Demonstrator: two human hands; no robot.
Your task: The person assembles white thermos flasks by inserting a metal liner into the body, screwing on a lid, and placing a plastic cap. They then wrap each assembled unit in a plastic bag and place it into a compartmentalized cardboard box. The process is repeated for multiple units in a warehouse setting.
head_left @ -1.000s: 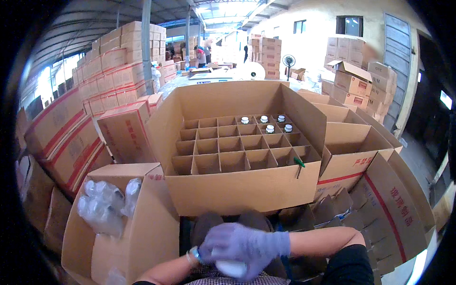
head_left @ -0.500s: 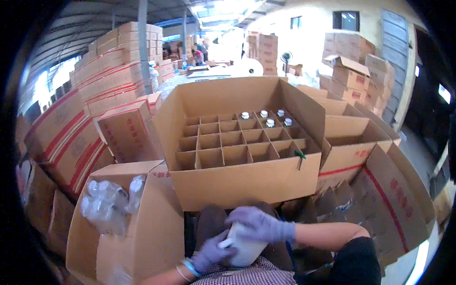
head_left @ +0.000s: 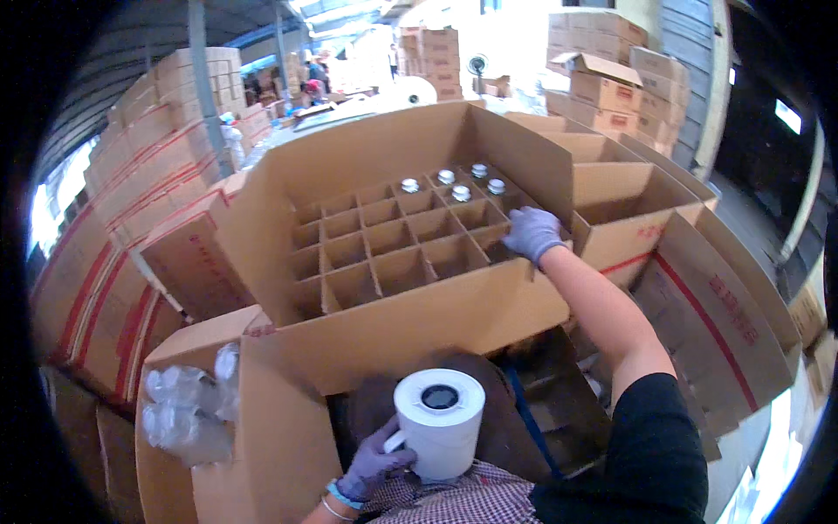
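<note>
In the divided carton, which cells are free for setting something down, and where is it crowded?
In the divided carton, the left, middle and near cells show bare cardboard. The far right corner is crowded: five capped bottles stand there, and the right hand reaches into the cells beside them. The left hand holds a white jug below the carton.

Stacked cartons [head_left: 148, 157] along left wall; plastic-wrapped bottles [head_left: 188, 410] in near box; standing fan [head_left: 477, 66] far back.
</note>
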